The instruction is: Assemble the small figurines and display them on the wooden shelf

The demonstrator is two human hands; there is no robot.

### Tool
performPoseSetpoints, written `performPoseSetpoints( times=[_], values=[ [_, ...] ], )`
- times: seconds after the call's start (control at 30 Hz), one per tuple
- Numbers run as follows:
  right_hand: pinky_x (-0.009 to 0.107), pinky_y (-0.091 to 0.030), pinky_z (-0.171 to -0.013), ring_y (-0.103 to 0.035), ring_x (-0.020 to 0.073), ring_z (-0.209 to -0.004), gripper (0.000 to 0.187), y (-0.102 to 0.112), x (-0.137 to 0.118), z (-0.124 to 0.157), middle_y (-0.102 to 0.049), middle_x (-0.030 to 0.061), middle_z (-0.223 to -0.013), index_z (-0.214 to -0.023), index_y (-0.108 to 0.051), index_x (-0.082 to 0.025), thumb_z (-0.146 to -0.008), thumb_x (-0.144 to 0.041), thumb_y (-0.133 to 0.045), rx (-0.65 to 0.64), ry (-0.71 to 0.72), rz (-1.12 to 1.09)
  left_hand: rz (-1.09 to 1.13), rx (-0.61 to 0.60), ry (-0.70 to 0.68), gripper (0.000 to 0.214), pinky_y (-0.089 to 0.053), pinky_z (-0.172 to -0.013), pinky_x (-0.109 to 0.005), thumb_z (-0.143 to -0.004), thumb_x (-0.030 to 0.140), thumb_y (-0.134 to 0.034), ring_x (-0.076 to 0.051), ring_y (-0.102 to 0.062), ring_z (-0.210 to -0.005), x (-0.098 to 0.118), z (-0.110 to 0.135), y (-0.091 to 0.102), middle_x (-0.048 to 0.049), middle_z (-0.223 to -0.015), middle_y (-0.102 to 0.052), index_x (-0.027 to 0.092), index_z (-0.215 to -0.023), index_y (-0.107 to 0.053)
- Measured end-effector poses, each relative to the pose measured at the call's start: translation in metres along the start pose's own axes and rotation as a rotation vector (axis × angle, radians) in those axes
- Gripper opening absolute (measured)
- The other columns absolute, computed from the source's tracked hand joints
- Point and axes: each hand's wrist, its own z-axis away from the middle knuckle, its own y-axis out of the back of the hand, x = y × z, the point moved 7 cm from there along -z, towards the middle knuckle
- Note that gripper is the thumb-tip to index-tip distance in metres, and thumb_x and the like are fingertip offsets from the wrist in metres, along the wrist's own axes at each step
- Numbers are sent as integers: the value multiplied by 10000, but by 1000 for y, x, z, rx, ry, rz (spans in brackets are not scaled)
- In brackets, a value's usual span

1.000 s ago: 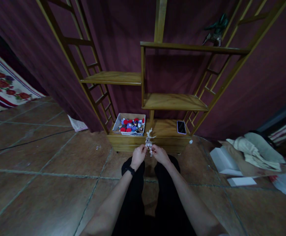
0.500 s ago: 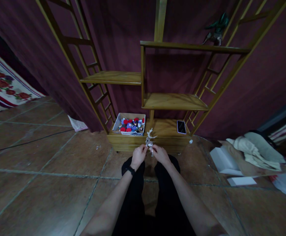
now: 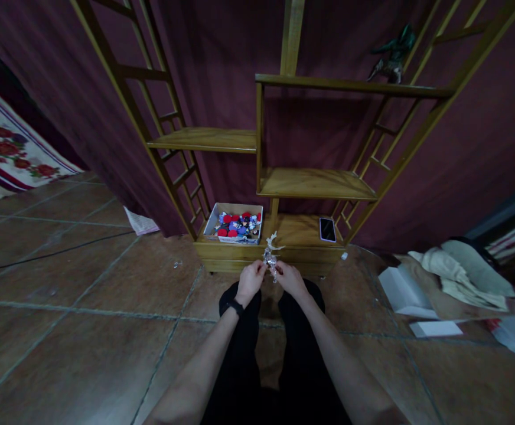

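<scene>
Both my hands hold a small silvery figurine [image 3: 270,255] with white spiky parts, just in front of the lowest shelf of a wooden shelf unit [image 3: 315,184]. My left hand [image 3: 250,280], with a dark band at the wrist, grips it from the left. My right hand [image 3: 289,277] pinches it from the right. My legs in black trousers lie below my arms on the tiled floor.
On the bottom shelf stand an open cardboard box [image 3: 234,224] of red and blue small items and a phone [image 3: 327,229]. A dark green figure [image 3: 391,54] sits on the top shelf. White boxes [image 3: 403,290], cloth [image 3: 459,268] and a bag lie at right; a floral rug [image 3: 7,147] at left.
The view has shifted slightly; my hands and the figurine stay almost where they were.
</scene>
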Motion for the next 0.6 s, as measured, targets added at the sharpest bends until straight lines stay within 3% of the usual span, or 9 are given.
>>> performPoseSetpoints(
  times=[0.13,0.23,0.3,0.43,0.53,0.6],
  values=[
    [233,-391,-679,-616,157,-770,195,2,-6,2,-678,-15,-822,-916,-609,-272,-840,-376,-462,10,46,-65,175,28,40,260,-403,-559,-211,-822,399,-464,-106,-566,-534,-11,-3,0,0,-623,-610,181,-724,-566],
    [230,-404,-710,-622,147,-792,206,6,-8,3,-679,-25,-858,-925,-599,-281,-857,-371,-427,32,53,-116,405,174,207,292,-430,-510,-223,-811,425,-441,-109,-563,-488,-40,-10,18,-17,-636,-619,163,-726,-541],
    [233,-409,-728,-626,148,-797,212,7,-8,3,-680,-27,-859,-916,-597,-283,-867,-365,-408,42,47,-117,525,328,348,288,-438,-480,-234,-797,417,-447,-112,-551,-466,-68,-15,44,-27,-623,-611,153,-711,-524],
    [238,-412,-748,-628,155,-814,197,5,-4,-2,-684,-28,-868,-901,-603,-292,-866,-328,-412,38,26,-81,533,588,443,222,-458,-496,-252,-784,352,-475,-116,-543,-485,-112,-24,122,-13,-579,-572,174,-654,-500],
    [236,-414,-753,-628,156,-832,189,0,-2,-8,-686,-29,-886,-912,-603,-299,-864,-312,-421,36,21,-83,451,720,469,207,-456,-505,-263,-800,312,-458,-127,-542,-497,-130,-26,174,9,-559,-533,185,-638,-479],
    [235,-417,-750,-628,156,-831,188,-4,-1,-11,-686,-27,-880,-912,-605,-300,-863,-313,-425,30,18,-89,395,747,463,187,-454,-501,-269,-777,326,-509,-137,-547,-498,-131,-27,190,15,-557,-534,185,-655,-499]
  ],
)
